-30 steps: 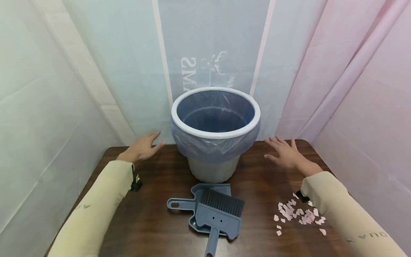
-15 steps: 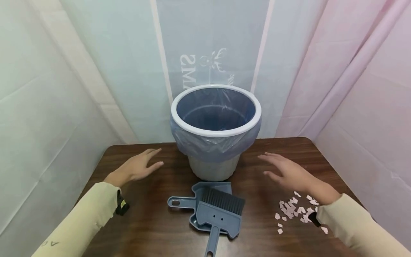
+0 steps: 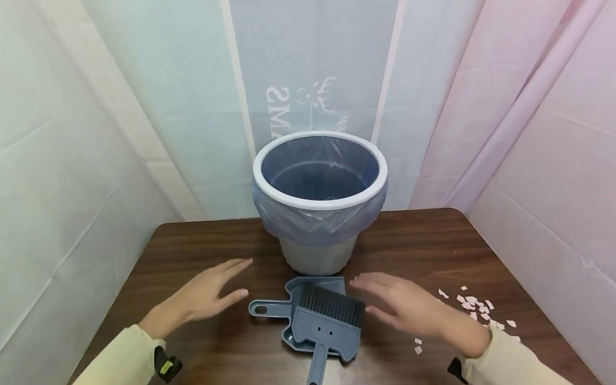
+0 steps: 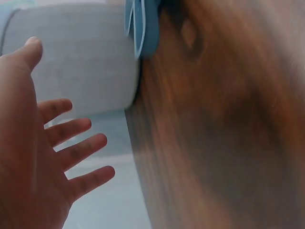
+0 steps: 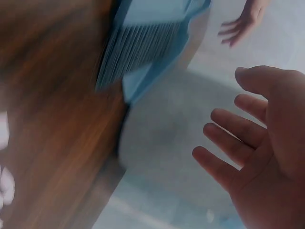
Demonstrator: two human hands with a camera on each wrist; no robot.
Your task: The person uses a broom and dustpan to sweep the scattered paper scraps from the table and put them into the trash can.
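A blue-grey hand brush (image 3: 327,326) with dark bristles lies on top of a matching dustpan (image 3: 271,308), its handle toward the near edge. My right hand (image 3: 404,302), fingers extended, hovers by the bristle end, holding nothing. Left of the dustpan handle, my left hand (image 3: 204,291) is held with fingers spread and nothing in it. In the right wrist view the bristles (image 5: 138,50) show beyond my right palm (image 5: 271,157). My left palm (image 4: 28,152) faces the pale bin in the left wrist view. Small pale paper scraps (image 3: 474,305) lie beyond my right wrist, some hidden by it.
A bin (image 3: 320,200) with a white rim and a translucent liner stands upright behind the dustpan. The dark wooden table (image 3: 207,235) is bounded by pale fabric walls (image 3: 72,160) at the back and sides.
Both hands have come back toward the near side. The right one has also moved left, to the brush. Brush, dustpan and bin have stayed put.
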